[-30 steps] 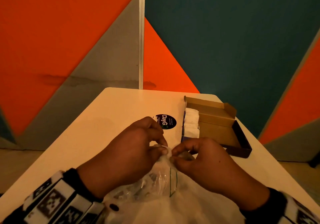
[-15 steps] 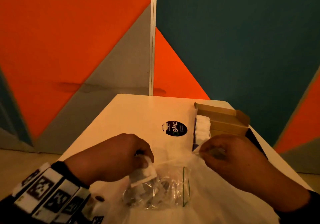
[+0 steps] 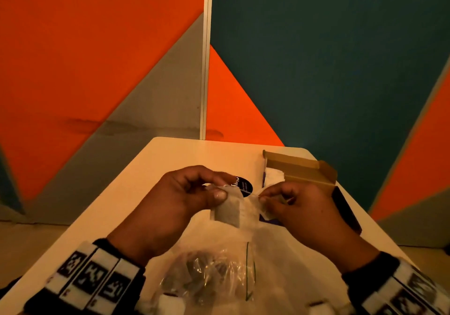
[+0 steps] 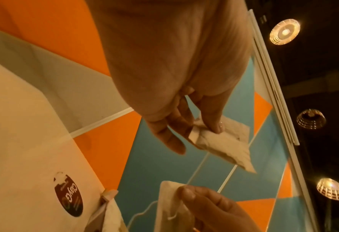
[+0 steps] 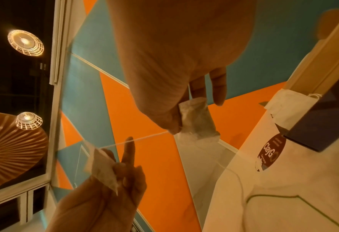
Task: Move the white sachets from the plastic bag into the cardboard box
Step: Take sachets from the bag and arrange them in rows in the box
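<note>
My left hand (image 3: 219, 191) pinches a white sachet (image 3: 227, 208) above the table; in the left wrist view the left hand (image 4: 204, 128) has thumb and fingers on this sachet (image 4: 224, 142). My right hand (image 3: 263, 196) pinches a second sachet (image 3: 266, 213), seen close in the right wrist view as a small pouch (image 5: 198, 124). A thin string (image 5: 137, 139) runs between the two sachets. The clear plastic bag (image 3: 209, 273) lies below my hands with more sachets inside. The open cardboard box (image 3: 302, 168) holds white sachets (image 3: 275, 177) just beyond my right hand.
A round dark ClayG sticker (image 3: 244, 185) sits on the pale table (image 3: 151, 192) between my hands and the box. The table's far edge meets an orange, grey and teal wall panel (image 3: 316, 71). The table's right edge runs close behind the box.
Both hands have risen from the bag and come closer together. The left hand lifted its sachet up from the bag mouth; the right hand has drawn back from the box.
</note>
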